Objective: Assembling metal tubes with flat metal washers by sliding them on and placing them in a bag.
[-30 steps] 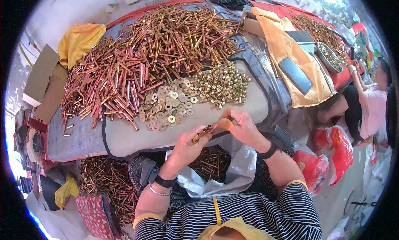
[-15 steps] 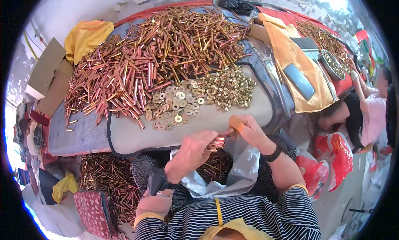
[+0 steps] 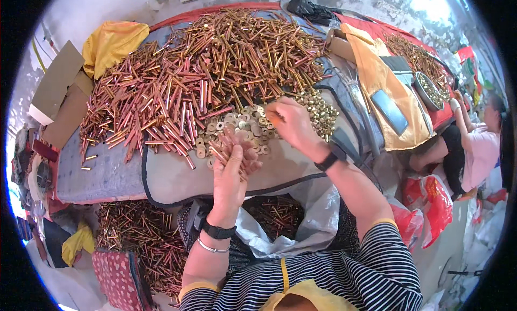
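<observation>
My left hand (image 3: 232, 163) is closed around a small bundle of copper-coloured metal bolts (image 3: 217, 153), blurred by motion, over the front of a grey pad (image 3: 186, 184). Ahead of it lies a spread of flat round washers (image 3: 245, 122). My right hand (image 3: 295, 122) is at the seam between those washers and a pile of small brass-coloured nuts (image 3: 325, 116). Its fingers are drawn together, with orange wrapping on one digit, and whatever they pinch is hidden. Behind both hands rises a large heap of long bolts (image 3: 226, 57).
Below the pad's front edge, a white sack (image 3: 318, 225) holding bolts lies open at my lap. More bolts (image 3: 137, 238) fill the space to its left. On the right are a phone (image 3: 389, 111) on orange cloth and a bowl of nuts (image 3: 429, 90). Another person (image 3: 474, 144) sits beyond.
Both hands have moved forward from above the sack to over the pad. My right hand has reached the washers and nuts; my left still grips the bolts.
</observation>
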A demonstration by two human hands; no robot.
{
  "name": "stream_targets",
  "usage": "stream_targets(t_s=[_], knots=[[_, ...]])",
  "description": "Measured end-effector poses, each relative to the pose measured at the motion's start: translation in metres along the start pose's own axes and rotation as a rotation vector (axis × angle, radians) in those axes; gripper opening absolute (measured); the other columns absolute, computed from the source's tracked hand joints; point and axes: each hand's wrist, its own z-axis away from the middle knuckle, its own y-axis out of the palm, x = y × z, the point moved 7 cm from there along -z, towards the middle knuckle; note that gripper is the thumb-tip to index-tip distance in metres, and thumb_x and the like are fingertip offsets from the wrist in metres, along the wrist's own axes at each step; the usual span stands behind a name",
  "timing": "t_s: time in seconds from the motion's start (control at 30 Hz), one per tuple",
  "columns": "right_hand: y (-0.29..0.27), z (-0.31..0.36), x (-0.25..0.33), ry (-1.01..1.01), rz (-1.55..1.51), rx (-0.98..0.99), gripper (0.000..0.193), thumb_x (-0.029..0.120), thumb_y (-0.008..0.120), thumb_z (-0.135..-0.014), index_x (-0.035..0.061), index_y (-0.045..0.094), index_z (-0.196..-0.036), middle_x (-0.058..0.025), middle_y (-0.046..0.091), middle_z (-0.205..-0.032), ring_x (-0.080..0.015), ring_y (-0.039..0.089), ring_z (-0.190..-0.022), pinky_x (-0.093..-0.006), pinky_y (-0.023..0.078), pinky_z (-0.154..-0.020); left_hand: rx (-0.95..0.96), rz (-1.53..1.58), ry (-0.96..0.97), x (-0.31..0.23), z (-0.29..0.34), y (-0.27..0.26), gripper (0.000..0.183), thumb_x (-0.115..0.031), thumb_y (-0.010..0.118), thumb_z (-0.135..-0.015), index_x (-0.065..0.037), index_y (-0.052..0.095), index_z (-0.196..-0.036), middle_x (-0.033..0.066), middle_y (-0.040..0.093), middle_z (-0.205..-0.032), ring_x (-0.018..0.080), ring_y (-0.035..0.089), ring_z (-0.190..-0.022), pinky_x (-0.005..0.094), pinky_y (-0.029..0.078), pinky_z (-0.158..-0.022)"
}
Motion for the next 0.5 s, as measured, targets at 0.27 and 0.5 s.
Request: stream_targets(t_s=[0.27,0.5], knots=[[0.074,-0.066,0.005,-0.172,0.189,0.082,0.012,0.006,0.059,-0.078,0.0039,0.066,-0.087,-0.0128,0.055,-0.084,-0.0301,0.058,-0.081,-0.0394,0.047,-0.068,-0.09,0.081,0.103,-0.009,-0.008,-0.014,0.03,-0.018,0.046,-0.098,-0.007,0.048,-0.125,0.0082,0.062,-0.101,0.0124,0.06,-0.075,0.0332,0.056,-0.065],[0.071,-0.067,0.015,-0.353,0.298,0.267,0.013,0.004,0.06,-0.074,0.0018,0.059,-0.087,-0.0138,0.052,-0.085,-0.0325,0.056,-0.079,-0.0412,0.045,-0.064,-0.12,0.1,0.046,-0.007,-0.011,-0.019,0.025,-0.02,0.05,-0.096,-0.009,0.055,-0.118,0.0057,0.065,-0.093,0.01,0.059,-0.072,0.0307,0.054,-0.064]])
